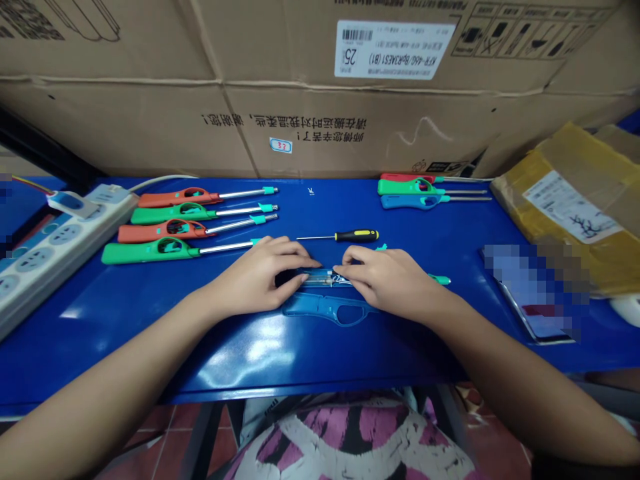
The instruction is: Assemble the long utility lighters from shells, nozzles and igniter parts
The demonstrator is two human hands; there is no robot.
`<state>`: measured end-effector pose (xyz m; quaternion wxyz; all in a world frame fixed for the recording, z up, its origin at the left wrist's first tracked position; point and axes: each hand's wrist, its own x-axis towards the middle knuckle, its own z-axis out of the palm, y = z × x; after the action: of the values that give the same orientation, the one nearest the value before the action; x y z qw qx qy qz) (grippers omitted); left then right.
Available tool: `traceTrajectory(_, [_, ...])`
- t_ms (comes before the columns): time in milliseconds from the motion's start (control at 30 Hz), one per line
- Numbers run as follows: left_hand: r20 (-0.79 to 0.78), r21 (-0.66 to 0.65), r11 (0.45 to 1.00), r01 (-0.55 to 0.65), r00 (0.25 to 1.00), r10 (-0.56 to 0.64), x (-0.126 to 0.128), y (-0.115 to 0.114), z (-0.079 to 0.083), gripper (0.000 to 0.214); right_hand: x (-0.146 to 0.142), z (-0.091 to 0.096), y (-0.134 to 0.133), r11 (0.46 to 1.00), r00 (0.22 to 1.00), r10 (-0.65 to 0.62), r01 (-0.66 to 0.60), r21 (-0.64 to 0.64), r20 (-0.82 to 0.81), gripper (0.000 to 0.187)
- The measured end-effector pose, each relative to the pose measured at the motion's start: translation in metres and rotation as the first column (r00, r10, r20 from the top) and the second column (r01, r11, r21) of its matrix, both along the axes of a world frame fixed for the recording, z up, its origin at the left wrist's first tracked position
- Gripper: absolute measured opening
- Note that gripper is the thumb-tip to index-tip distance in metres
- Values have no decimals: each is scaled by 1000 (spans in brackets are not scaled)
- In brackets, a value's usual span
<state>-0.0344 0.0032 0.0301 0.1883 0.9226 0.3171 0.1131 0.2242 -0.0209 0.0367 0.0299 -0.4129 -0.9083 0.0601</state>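
An opened gas lighter (320, 277) with a clear fuel tank and thin pale wires lies between my hands on the blue table. My left hand (263, 277) is closed around its left end, thumb and fingertips on the tank. With pinched fingers, my right hand (395, 280) grips the lighter's inner parts by the wires; the palm hides the rest. A green tip (441, 280) sticks out beyond my right hand. Just in front lies a separate blue casing half (327, 309) with a trigger opening, its right end beneath my right hand. Behind them rests a black and yellow screwdriver (357, 235).
Several red and green lighters (160, 231) with metal stems lie at left beside a power strip (60, 243). More lighters (413, 188) are at the back right. A phone (533, 300) and a taped parcel (575, 207) stand right; a large cardboard box (175, 143) closes off the back.
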Motion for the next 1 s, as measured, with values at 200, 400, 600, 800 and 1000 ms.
traceTrajectory(200, [-6, 87, 995, 43, 999, -42, 14, -11, -2, 40, 30, 12, 10, 985, 957, -146, 163, 49, -252, 35])
traceTrajectory(400, [-19, 114, 992, 62, 998, -60, 16, -11, -8, 38, 70, 16, 24, 963, 966, -255, 250, -99, -41, 30])
traceTrajectory(600, [-51, 141, 988, 56, 997, -49, 13, -9, -6, 36, 57, 5, 27, 950, 959, -284, 280, -137, -12, 25])
traceTrajectory(800, [-5, 136, 991, 18, 1000, -17, 9, -8, -4, 34, 48, 7, 27, 949, 931, -271, 217, -228, -243, 7])
traceTrajectory(1000, [373, 85, 990, -112, 925, 73, 18, -15, -9, 31, 18, 12, 10, 714, 578, -561, -24, -700, -592, 22])
